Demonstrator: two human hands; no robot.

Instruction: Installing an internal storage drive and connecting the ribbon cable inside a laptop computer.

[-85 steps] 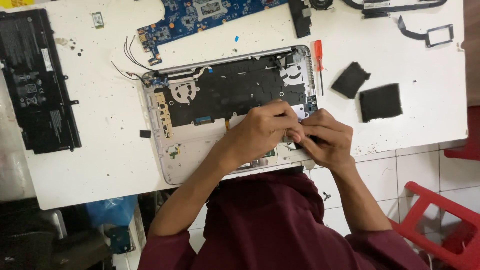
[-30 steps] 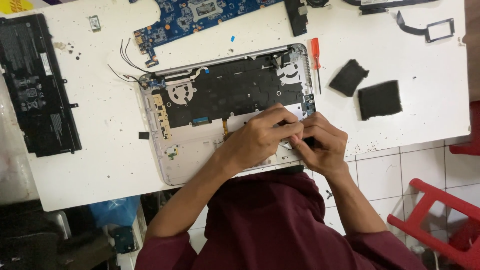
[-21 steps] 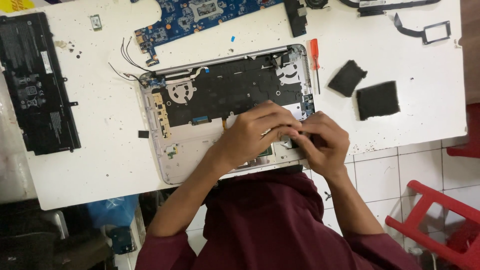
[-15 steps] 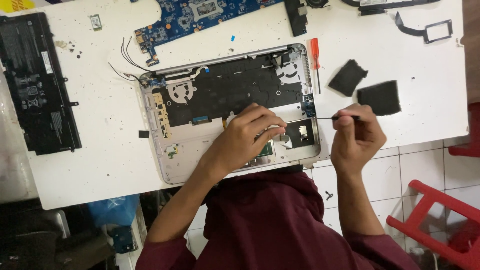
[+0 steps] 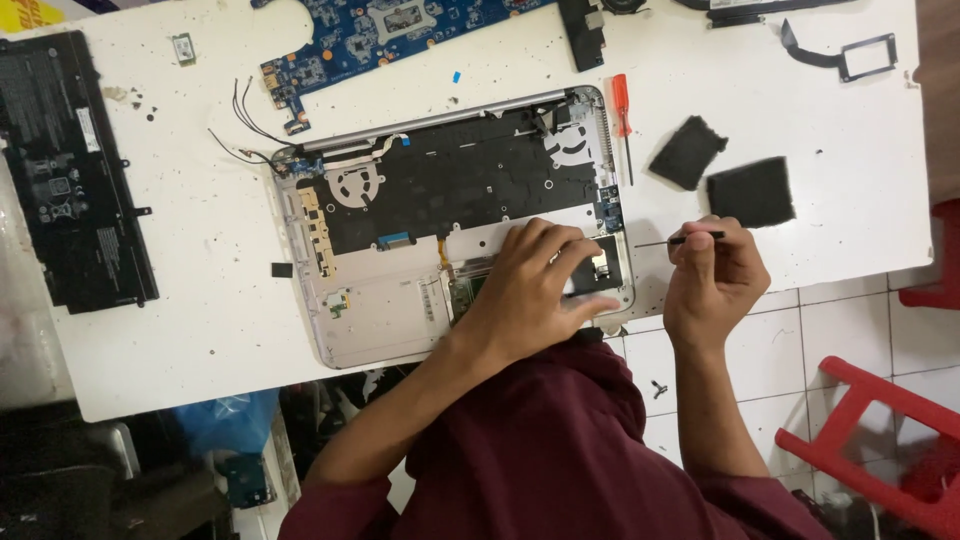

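From the head camera, my left hand (image 5: 535,285) lay flat, ungripping, on the opened silver laptop shell (image 5: 440,225) at its right corner on the white table (image 5: 200,330). My right hand (image 5: 715,280) pinched a thin black screwdriver (image 5: 678,239), its long axis level, tip pointing left toward the shell just beside it.

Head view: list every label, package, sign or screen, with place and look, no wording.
Battery label: white patches on the flat black battery pack, table's far left.
Yellow package corner: top left edge, mostly cut off.
Blue bag: under the table, lower left, crumpled.
No screens or signs show.
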